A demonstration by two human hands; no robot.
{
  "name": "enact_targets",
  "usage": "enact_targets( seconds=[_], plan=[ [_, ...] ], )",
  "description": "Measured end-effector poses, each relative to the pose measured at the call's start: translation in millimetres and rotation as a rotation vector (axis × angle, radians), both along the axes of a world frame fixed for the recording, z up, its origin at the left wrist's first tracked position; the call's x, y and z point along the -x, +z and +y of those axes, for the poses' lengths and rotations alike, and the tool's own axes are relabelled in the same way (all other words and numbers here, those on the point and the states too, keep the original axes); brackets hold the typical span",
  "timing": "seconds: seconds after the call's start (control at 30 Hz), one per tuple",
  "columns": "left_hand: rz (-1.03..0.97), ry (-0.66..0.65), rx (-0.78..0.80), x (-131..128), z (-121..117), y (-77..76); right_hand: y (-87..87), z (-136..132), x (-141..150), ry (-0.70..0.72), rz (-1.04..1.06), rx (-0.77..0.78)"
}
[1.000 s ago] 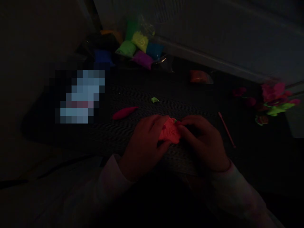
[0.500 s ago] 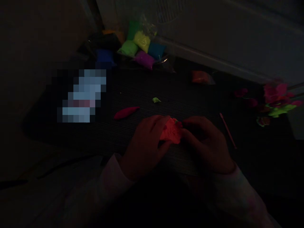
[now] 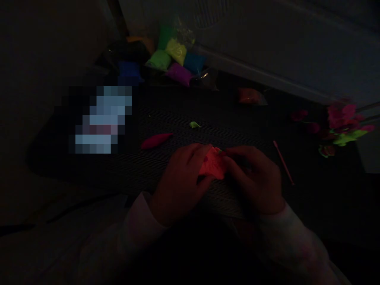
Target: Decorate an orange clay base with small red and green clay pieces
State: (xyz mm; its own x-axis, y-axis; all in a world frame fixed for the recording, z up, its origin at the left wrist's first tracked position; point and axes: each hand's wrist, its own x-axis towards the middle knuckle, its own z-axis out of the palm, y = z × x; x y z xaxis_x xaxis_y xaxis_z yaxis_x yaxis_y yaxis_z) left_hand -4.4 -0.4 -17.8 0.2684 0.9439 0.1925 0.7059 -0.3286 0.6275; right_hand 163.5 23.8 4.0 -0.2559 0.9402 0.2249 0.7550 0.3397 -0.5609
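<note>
In dim light, my left hand [image 3: 181, 178] curls around a glowing orange-red lump of modelling clay [image 3: 214, 165] with a rough, uneven surface. A small green bit [image 3: 219, 151] shows at its upper right edge. My right hand [image 3: 258, 174] is closed in a pinch at that same edge, thumb and forefinger meeting there; whatever lies between the fingertips is hidden. Beyond my left hand lies a tapered pink-red clay piece [image 3: 156, 141]. A little light-green clay scrap [image 3: 194, 124] rests farther back on the dark table. To the right of my right hand is a thin pink stick tool [image 3: 284, 162].
Bags of coloured clay, among them a purple one [image 3: 179, 74] and a light-green one [image 3: 159, 60], are heaped at the back. An orange bag [image 3: 248, 95] lies apart. Pink and green clay shapes [image 3: 346, 122] stand at right. A bright pixelated patch [image 3: 103, 120] is at left.
My right hand's fingertips have shifted slightly and now cover more of the small dark red bit at the clay's edge. My left hand keeps its hold.
</note>
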Motion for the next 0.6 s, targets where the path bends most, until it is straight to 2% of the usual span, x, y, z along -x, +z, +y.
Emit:
enact_targets(
  seconds=[0.6],
  plan=[
    [-0.008,0.001,0.007,-1.0,1.1,-0.7,-4.4,1.4,2.8,-0.03,0.012,0.035]
  ],
)
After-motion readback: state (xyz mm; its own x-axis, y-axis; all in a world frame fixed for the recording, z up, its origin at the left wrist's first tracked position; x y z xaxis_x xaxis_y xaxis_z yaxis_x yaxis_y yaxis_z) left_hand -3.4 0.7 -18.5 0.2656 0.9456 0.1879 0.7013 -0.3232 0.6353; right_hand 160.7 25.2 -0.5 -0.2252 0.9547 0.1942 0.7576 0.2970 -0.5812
